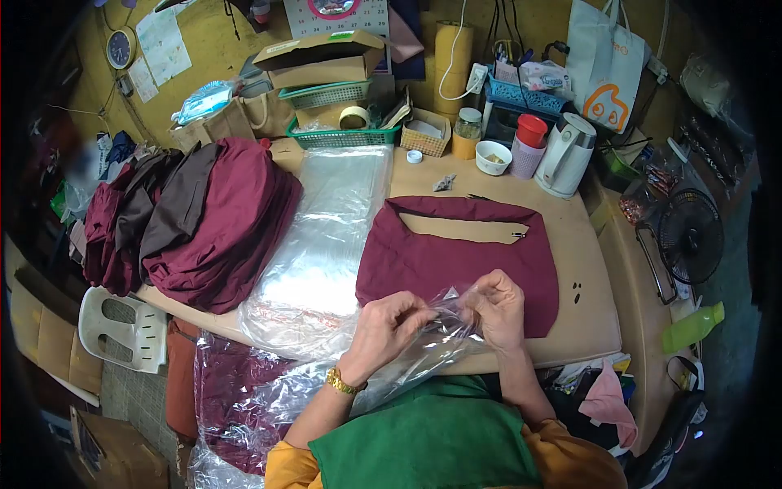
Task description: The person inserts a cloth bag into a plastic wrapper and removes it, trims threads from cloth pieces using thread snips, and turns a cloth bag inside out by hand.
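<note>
Now we pinch a clear plastic bag (415, 368) with the fingertips of our left hand (397, 318) and right hand (495, 308); whether its mouth is parted, we cannot tell. Just beyond our hands, a maroon bag (481, 270) lies flat on the tabletop (588, 248), unwrapped. Nearer us, left, wrapped cloth (236, 379) looks finished; farther left, a cloth heap (224, 216) lies bare. Plastic sheets (334, 212) lie between; a kettle (564, 155) and bowl (493, 157) stand beyond, seemingly out of our way.
</note>
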Available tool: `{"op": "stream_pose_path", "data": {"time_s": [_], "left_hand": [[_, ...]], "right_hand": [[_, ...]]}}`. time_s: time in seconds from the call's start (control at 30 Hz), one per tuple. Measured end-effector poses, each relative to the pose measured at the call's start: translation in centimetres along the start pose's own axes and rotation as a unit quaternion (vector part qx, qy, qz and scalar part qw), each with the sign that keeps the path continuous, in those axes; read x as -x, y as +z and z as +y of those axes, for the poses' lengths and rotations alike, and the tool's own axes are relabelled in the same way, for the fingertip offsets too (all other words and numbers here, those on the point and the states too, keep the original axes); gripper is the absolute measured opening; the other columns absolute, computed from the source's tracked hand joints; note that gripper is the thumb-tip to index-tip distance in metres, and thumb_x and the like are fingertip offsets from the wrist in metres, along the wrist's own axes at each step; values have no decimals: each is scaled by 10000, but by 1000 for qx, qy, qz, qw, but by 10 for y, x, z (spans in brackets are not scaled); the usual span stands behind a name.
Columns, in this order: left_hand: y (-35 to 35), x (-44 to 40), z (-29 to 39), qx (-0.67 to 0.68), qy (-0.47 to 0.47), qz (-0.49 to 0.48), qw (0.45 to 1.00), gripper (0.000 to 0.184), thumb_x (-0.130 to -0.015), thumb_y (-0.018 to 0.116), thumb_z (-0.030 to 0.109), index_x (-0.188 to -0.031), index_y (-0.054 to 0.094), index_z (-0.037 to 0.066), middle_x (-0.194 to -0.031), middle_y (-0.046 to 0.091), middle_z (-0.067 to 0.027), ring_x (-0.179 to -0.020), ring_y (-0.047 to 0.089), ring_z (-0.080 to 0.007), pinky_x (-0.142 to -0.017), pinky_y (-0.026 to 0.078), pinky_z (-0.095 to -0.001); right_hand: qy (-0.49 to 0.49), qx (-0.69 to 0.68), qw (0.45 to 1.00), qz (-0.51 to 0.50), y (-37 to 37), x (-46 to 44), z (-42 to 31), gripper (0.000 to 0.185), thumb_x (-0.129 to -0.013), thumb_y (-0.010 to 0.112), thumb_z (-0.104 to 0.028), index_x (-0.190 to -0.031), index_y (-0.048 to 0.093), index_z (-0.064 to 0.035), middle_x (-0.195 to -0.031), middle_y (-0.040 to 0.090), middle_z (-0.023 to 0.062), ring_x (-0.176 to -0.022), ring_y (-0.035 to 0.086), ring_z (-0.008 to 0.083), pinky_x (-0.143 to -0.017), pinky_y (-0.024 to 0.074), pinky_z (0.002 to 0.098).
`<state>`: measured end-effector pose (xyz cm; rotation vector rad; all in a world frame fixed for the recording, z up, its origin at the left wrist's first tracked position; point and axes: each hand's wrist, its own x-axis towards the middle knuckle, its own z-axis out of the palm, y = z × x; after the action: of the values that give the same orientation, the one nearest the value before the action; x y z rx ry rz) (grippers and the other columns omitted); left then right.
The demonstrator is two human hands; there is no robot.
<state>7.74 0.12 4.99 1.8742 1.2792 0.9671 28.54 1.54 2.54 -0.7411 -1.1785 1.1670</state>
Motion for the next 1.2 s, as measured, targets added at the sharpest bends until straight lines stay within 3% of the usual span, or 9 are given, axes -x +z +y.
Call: {"op": "stream_pose_path", "data": {"time_s": [0.2,0.3,0.4,0.5,0.63,0.83,1.0,1.13,1.2], "left_hand": [[14,-9,-17,-89,235,164,954,100,-864,717,85,-858,666,0,-805,654,-78,-649,614,-163,-617,466,-273],[22,2,-18,90,197,83,973,160,-871,695,89,-989,630,2,-767,635,-81,-661,624,-183,-631,478,-301],[13,20,3,321,-64,-303,895,357,-899,699,107,-1176,483,46,-775,590,1,-793,596,-71,-685,481,-272],[5,35,-16,209,34,-351,912,465,-856,757,129,-1209,471,31,-891,607,-2,-843,593,-74,-735,482,-250],[-21,48,-28,454,-97,-355,811,662,-813,814,187,-1315,422,9,-1139,556,-39,-1033,541,-95,-877,441,-238],[-36,53,-52,293,20,-457,840,326,-862,741,187,-1134,700,12,-1264,616,-156,-1174,542,-268,-1056,358,-426],[-59,54,-63,507,89,-103,851,207,-790,758,253,-698,678,86,-963,697,-153,-1109,558,-329,-1040,322,-579],[-73,46,-54,771,104,-11,628,300,-838,710,370,-862,615,86,-671,539,-16,-748,523,-140,-912,433,-434],[-86,47,-66,830,126,-53,540,324,-847,702,385,-895,607,78,-654,508,-10,-706,491,-99,-867,452,-380]], "right_hand": [[-3,254,967,9,7,4,9,322,-987,591,-248,-780,601,-2,-623,538,-10,-565,445,59,-516,378,257],[-7,274,961,35,7,2,12,284,-985,581,-207,-792,600,1,-637,549,8,-606,482,71,-549,405,264],[-33,281,953,108,-13,-10,17,253,-981,562,-166,-791,599,-3,-657,559,16,-619,494,69,-555,408,262],[-54,311,933,171,-51,-20,7,224,-974,534,-120,-790,581,-1,-684,559,10,-651,495,73,-592,411,260],[-95,373,881,274,-89,-21,-4,254,-996,496,-122,-773,538,-8,-676,488,-6,-634,427,63,-580,373,257],[-158,106,918,348,-136,-26,10,214,-1026,494,-193,-871,596,-86,-675,531,-18,-497,426,81,-470,375,275],[60,-275,948,147,-119,-4,-7,225,-993,576,-278,-867,609,-94,-693,578,-9,-527,498,82,-457,402,258],[116,152,892,-409,-97,2,-30,113,-865,687,-134,-834,662,-28,-784,630,9,-672,555,77,-589,444,240],[166,119,913,-354,-111,7,-20,82,-862,658,-72,-795,661,-25,-797,634,28,-691,580,100,-613,460,256]]}}
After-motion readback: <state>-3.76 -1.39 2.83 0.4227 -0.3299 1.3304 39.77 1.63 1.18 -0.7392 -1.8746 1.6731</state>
